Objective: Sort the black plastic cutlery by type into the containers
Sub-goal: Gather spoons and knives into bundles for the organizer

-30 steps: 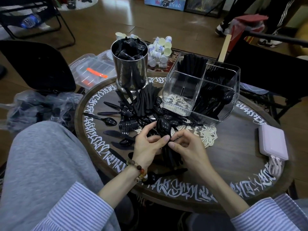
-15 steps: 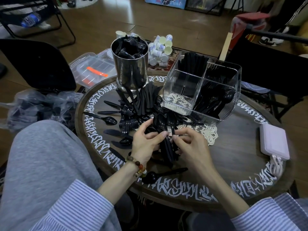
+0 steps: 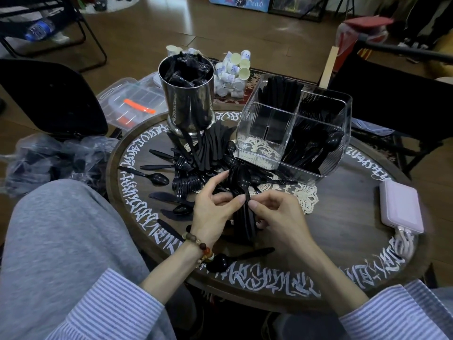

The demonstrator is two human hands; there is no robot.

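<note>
The bundle of spoons (image 3: 241,190) has come up a little since a moment ago, bowls now fanned above both hands. The left hand (image 3: 215,212) grips the handles, fingers curled round them; the right hand (image 3: 277,212) pinches a handle. Beyond the fingers stands the clear divided container (image 3: 294,128), spoons inside, on the desk (image 3: 343,217).

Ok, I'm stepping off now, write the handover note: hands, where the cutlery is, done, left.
Left hand and right hand both pinch a bundle of spoons above the table.
Clear divided container: spoons in the near right cell, other cutlery in the back cells, near left cell empty.
Steel canister holds plastic-wrapped black items.
Left: bundle not yet placed; loose pile of forks, knives and spoons awaits sorting.
</note>
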